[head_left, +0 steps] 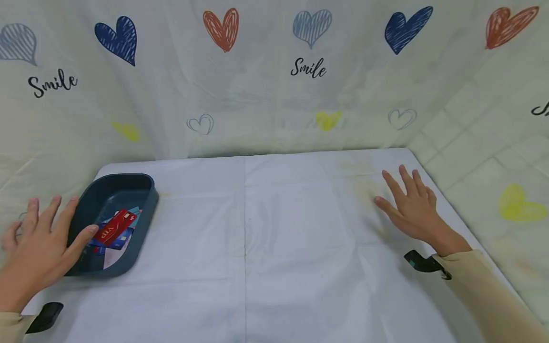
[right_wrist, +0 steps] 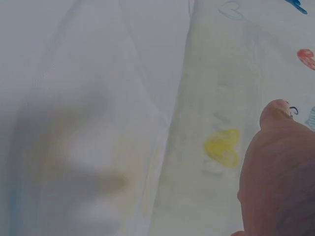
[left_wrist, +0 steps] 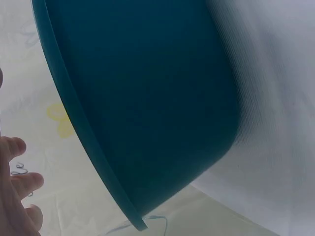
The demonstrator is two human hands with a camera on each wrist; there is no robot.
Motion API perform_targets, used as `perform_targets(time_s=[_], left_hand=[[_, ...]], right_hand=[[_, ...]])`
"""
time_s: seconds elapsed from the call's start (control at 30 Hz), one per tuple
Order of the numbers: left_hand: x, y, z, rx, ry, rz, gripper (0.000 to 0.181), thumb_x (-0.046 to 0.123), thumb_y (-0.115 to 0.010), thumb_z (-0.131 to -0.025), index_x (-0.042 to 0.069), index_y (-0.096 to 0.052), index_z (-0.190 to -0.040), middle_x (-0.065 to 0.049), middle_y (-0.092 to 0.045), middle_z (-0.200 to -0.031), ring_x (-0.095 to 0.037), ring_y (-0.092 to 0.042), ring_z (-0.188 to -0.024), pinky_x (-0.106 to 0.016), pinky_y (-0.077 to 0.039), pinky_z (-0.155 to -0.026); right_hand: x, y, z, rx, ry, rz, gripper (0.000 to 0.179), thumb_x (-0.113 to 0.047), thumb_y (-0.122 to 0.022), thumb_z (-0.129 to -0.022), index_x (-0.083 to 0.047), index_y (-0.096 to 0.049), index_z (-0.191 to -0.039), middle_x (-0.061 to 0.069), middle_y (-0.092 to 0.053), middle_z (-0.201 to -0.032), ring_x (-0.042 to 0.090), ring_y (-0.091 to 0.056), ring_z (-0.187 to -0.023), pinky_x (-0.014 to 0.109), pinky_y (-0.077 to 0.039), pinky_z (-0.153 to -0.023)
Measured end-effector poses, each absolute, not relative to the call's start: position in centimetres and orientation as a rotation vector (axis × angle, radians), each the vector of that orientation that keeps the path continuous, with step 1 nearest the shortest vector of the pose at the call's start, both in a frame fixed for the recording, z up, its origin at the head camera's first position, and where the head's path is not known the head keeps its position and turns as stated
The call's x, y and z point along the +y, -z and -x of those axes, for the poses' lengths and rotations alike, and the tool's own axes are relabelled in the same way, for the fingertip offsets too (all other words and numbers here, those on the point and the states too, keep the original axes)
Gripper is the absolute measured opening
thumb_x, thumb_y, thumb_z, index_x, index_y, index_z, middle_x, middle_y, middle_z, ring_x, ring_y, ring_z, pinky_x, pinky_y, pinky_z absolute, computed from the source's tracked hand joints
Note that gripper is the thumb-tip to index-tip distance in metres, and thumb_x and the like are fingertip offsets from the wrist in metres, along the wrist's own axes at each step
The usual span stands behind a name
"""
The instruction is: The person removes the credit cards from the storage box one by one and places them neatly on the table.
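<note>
l hand [head_left: 43,243] is at the left side of the dark teal bin [head_left: 109,194], fingers spread, nothing gripped; thumb's over the rim, can't tell if it touches. r hand [head_left: 411,209] hovers above the right side of the white table [head_left: 291,247], fingers fanned, holding nada. bin sits on the table's l side w/ overlapping cards [head_left: 115,227] inside.

my guess: the step is dealing w/ the bin & its cards. imo, hook the l thumb inside the wall w/ fingers outside so it won't skid, then bring the r hand over & pinch cards by the edge, top red one 1st, bc those under could drag. thin ones prob slip, so 1 at a time. if moving the whole bin, use both hands & keep it lvl.

count: 1 bin, 1 table, 2 hands, 2 dark wrist pieces [head_left: 45,317]. cards: at least 4 (red, blue, light blue, pale pinkish), exact no. hidden by overlap. backdrop [head_left: 257,95] in the head view: 6 big hearts [head_left: 116,40] up top, 3 yellow, 2 clear outline ones; "smile" twice in full, plus lettering cut off at the r edge.
</note>
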State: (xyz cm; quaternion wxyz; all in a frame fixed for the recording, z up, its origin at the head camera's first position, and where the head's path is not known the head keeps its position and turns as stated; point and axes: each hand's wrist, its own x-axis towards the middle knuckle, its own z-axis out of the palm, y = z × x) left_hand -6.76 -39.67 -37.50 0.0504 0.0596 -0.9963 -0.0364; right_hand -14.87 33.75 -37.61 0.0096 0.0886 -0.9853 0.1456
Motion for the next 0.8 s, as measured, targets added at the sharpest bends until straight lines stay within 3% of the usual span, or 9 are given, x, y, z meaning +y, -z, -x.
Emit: perform_targets(time_s=[0.27, 0.8], left_hand=[[-40.3, 37.7, 6.5, -3.023, 0.087, -0.205, 0.102, 0.078, -0.029, -0.097, 0.006, -0.003, -0.165, -0.035, 0.001, -0.168, -0.050, 0.024, -0.156, -0.073, 0.011, -0.123], [-41.1, 38.2, 6.5, -3.010, 0.056, -0.183, 0.107, 0.083, -0.020, -0.094, 0.003, -0.004, -0.164, -0.038, -0.002, -0.165, -0.051, 0.021, -0.156, -0.071, 0.014, -0.123]], right_hand=[[32.6, 37.7, 15.2, -3.066, -0.465, -0.302, 0.080, -0.057, -0.042, -0.105, -0.018, -0.010, -0.167, 0.025, 0.008, -0.173, 0.053, 0.015, -0.158, 0.082, -0.004, -0.110], [30.1, 37.9, 16.4, -3.077, -0.448, -0.363, 0.082, -0.060, -0.043, -0.104, -0.018, -0.012, -0.167, 0.024, 0.006, -0.174, 0.054, 0.011, -0.159, 0.080, -0.004, -0.112]])
